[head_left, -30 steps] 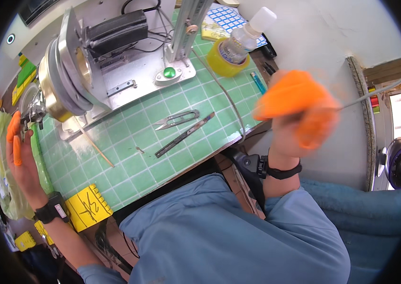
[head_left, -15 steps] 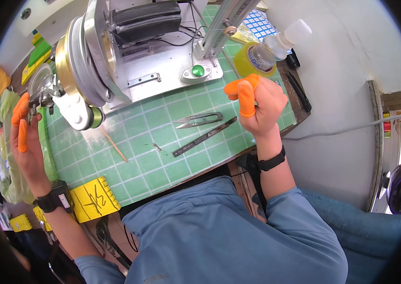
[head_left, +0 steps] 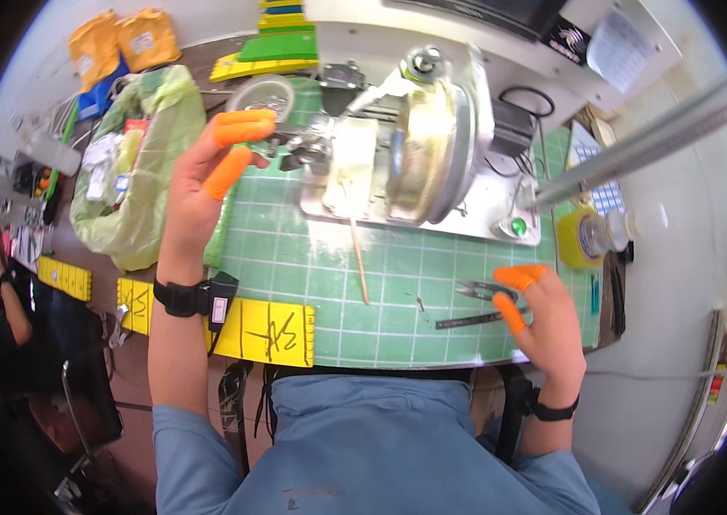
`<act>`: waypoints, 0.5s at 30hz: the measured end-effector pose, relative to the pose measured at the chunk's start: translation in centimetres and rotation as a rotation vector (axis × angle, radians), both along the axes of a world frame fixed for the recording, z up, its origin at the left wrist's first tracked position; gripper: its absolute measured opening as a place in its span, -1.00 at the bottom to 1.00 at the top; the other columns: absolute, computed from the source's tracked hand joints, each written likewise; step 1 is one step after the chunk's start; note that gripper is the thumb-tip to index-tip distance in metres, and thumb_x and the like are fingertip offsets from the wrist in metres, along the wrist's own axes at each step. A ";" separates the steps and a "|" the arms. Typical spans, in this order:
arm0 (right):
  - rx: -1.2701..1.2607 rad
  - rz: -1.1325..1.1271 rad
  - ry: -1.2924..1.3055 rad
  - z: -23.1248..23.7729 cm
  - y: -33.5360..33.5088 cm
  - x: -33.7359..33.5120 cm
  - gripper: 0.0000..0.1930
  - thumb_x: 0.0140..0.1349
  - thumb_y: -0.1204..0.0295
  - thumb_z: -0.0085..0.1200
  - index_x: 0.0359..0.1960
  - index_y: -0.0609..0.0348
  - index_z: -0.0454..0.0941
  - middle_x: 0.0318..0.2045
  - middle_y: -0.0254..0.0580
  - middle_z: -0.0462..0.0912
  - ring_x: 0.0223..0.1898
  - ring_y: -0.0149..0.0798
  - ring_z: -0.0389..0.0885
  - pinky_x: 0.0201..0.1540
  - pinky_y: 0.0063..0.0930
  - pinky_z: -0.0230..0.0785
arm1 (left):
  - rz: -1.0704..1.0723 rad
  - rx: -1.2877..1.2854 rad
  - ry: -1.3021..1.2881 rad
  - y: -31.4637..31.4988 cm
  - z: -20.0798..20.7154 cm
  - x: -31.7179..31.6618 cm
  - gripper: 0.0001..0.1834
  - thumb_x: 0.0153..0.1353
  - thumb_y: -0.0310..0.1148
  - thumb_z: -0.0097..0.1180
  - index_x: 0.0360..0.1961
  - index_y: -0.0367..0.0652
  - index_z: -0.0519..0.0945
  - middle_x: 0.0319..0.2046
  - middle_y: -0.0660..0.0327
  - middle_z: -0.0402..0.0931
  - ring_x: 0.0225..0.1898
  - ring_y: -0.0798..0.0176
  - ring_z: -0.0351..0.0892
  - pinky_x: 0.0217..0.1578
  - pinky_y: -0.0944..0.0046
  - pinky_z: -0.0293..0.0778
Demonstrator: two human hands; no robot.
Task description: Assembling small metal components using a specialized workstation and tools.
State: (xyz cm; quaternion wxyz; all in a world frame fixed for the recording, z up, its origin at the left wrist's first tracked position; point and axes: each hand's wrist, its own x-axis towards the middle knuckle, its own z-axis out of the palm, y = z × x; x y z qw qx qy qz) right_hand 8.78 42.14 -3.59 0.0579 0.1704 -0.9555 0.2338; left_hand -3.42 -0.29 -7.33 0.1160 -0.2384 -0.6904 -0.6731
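Observation:
My left hand (head_left: 196, 180), with orange finger cots, is curled against the metal clamp fitting (head_left: 301, 148) left of a gold-rimmed wheel (head_left: 419, 154). Its fingertips partly hide the fitting's end. My right hand (head_left: 548, 326), also in orange cots, is low over the mat's right side. Its thumb and index finger are apart, on either side of the handles of grey thread snips (head_left: 475, 289). Beside the snips is a dark flat metal strip (head_left: 466, 322), its right end close to the thumb. A thin wooden stick (head_left: 360, 264) lies below the wheel.
A green gridded cutting mat (head_left: 286, 257) covers the table. At left are a pale green plastic bag (head_left: 144, 172), a clear round dish (head_left: 260, 94) and a yellow board (head_left: 273, 330). A bottle of yellow liquid (head_left: 582, 239) stands right; a metal post (head_left: 638, 146) slants nearby.
The view has swung left. My right hand has come down from beside the bottle to the snips, its thumb and index finger parting. My left hand is still at the clamp fitting.

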 end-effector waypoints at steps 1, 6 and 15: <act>0.114 0.056 -0.053 0.2 -0.1 -0.1 -0.71 0.19 0.47 0.36 -0.03 0.15 0.70 -0.14 -0.12 0.67 -0.13 -0.02 0.63 -0.14 -0.24 0.52 | -0.004 -0.069 -0.021 -0.1 0.8 0.3 -0.69 0.48 -0.50 0.04 0.17 -0.23 0.65 0.22 0.10 0.55 0.24 0.21 0.51 0.09 0.23 0.52; 0.118 0.020 -0.231 -0.4 -0.1 0.2 -0.63 0.18 0.56 0.32 0.06 0.17 0.66 0.00 -0.08 0.61 -0.02 0.05 0.59 0.01 -0.19 0.52 | 0.067 -0.616 0.091 1.0 6.3 0.6 -0.67 0.37 -0.52 0.18 0.15 -0.15 0.68 0.14 0.19 0.60 0.10 0.29 0.56 -0.06 0.33 0.48; 0.132 -0.046 -0.360 1.4 -1.2 -1.1 -0.65 0.16 0.67 0.27 0.02 0.25 0.68 -0.10 -0.02 0.58 -0.12 0.02 0.59 -0.09 -0.24 0.50 | 0.269 -0.911 0.468 3.5 8.2 0.1 -0.85 0.18 -0.53 0.34 -0.22 -0.25 0.65 -0.21 0.14 0.48 -0.15 0.13 0.52 -0.20 0.25 0.45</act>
